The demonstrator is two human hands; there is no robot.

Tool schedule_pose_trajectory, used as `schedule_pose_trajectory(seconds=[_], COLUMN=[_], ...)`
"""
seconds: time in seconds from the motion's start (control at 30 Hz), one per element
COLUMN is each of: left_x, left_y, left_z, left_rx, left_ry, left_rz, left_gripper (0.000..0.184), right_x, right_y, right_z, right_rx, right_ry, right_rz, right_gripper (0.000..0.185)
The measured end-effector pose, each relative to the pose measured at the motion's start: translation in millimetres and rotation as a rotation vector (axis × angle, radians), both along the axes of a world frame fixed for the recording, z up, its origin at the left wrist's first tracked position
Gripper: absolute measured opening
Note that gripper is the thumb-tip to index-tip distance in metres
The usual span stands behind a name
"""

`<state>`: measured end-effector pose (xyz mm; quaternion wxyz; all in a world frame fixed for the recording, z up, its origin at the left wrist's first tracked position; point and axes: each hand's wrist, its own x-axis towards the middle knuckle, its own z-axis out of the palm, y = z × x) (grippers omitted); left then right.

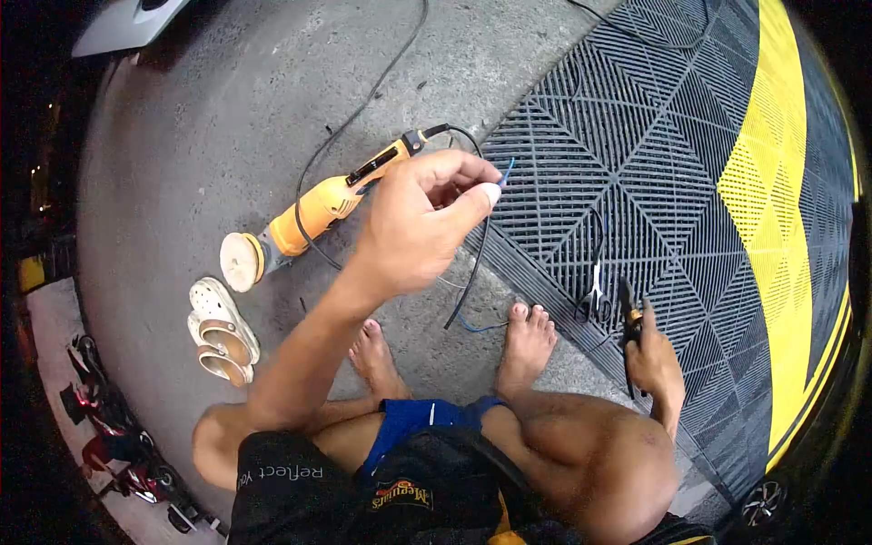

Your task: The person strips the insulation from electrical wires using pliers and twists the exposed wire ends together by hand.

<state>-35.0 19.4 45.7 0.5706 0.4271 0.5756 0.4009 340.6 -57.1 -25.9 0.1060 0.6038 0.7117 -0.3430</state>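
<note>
Raised at the centre, my left hand (422, 213) pinches a thin blue wire (510, 169) between thumb and fingertips, its end sticking up. Behind that hand lies a yellow polisher (318, 211) with a round pale pad and a black cord. Low on the right, my right hand (656, 359) is closed around a dark tool with black and orange parts (632, 318), its pointed end upward. Scissors with dark handles (595, 295) rest on the black mat just left of this tool. A black cable end (461, 300) hangs below my left hand.
Grey concrete floor (227, 118) spans the left and middle. Ribbed black and yellow mat tiles (636, 136) cover the right. Pale clogs (221, 331) stand at the left, near the polisher pad. My bare feet (527, 345) are on the floor. Parked motorcycles show at the far lower left.
</note>
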Motion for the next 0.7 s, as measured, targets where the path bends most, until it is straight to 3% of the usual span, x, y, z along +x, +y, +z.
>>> schedule_pose_trajectory(seconds=[0.07, 0.17, 0.27, 0.4, 0.53, 0.63, 0.7], left_x=[3.6, 6.6, 6.9, 15.6, 33.2, 36.8, 38.3], left_y=[-3.2, -9.2, -13.9, -19.1, -32.0, -41.5, -43.8], left_z=[-7.8, -6.9, -8.3, -2.8, -5.3, -9.7, -9.8], left_rx=[0.039, 0.079, 0.082, 0.045, 0.070, 0.079, 0.115], left_ry=[0.023, 0.033, 0.006, -0.095, -0.135, -0.162, -0.199], left_rz=[0.048, 0.120, 0.155, 0.193, 0.250, 0.243, 0.260], left_gripper=[0.016, 0.014, 0.013, 0.013, 0.013, 0.014, 0.013], right_x=[-14.5, -39.6, -38.3, -56.9, -104.7, -139.4, -155.0], right_y=[15.5, 31.9, 26.6, 35.4, 50.6, 64.9, 73.1], right_z=[24.4, 62.2, 55.5, 38.7, 21.7, 29.4, 36.2], right_rx=[-0.028, -0.250, -0.239, -0.240, -0.135, 0.131, 0.209], right_ry=[-0.025, 0.247, 0.599, 0.913, 0.902, 0.770, 0.764], right_rz=[-0.214, -0.646, -0.738, -0.653, -0.419, -0.095, -0.026], right_gripper=[0.071, 0.074, 0.076, 0.064, 0.054, 0.053, 0.052])
